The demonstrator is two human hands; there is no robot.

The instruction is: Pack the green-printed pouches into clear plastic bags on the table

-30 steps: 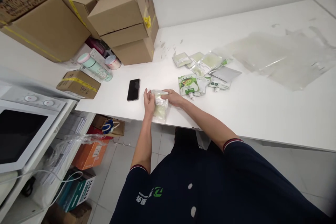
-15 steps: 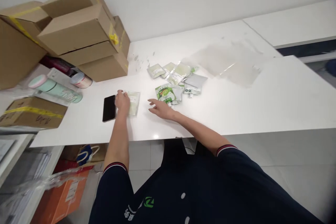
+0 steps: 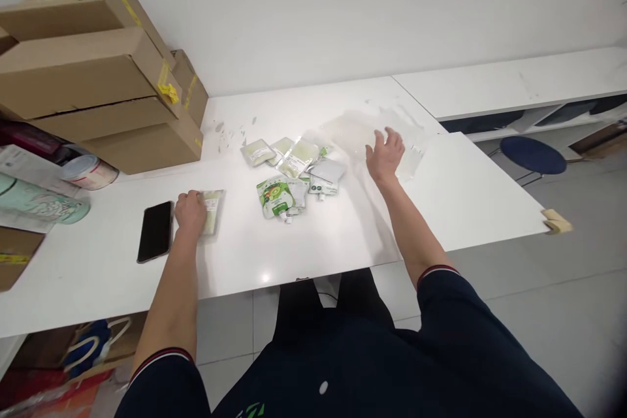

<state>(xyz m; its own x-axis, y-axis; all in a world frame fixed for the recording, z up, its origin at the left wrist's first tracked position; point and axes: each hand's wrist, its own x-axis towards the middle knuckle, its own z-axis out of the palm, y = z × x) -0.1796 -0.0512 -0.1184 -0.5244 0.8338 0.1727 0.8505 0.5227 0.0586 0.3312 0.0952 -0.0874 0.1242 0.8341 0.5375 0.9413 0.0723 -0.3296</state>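
Observation:
My left hand (image 3: 191, 214) rests on the table with its fingers curled, against the left edge of a flat pale-green sachet (image 3: 211, 214). What lies under its fingers is hidden. A black phone (image 3: 155, 231) lies just left of that hand. My right hand (image 3: 385, 155) has its fingers spread and holds nothing, over a crumpled clear plastic bag (image 3: 414, 160). Whether it touches the plastic I cannot tell. Between the hands lie several pale-green sachets (image 3: 300, 157) and, nearer me, green-and-white spouted pouches (image 3: 275, 194) with white caps.
Cardboard boxes (image 3: 98, 78) are stacked at the back left. A tin (image 3: 89, 172) and a mint-green bottle (image 3: 44, 199) stand or lie before them. A wooden block (image 3: 557, 222) sits at the table's right corner. Beyond is a blue stool (image 3: 533, 155).
My right hand has moved right, away from the pouches, to the clear plastic, with its fingers spread. My left hand stays beside the sachet. The view has shifted to the right.

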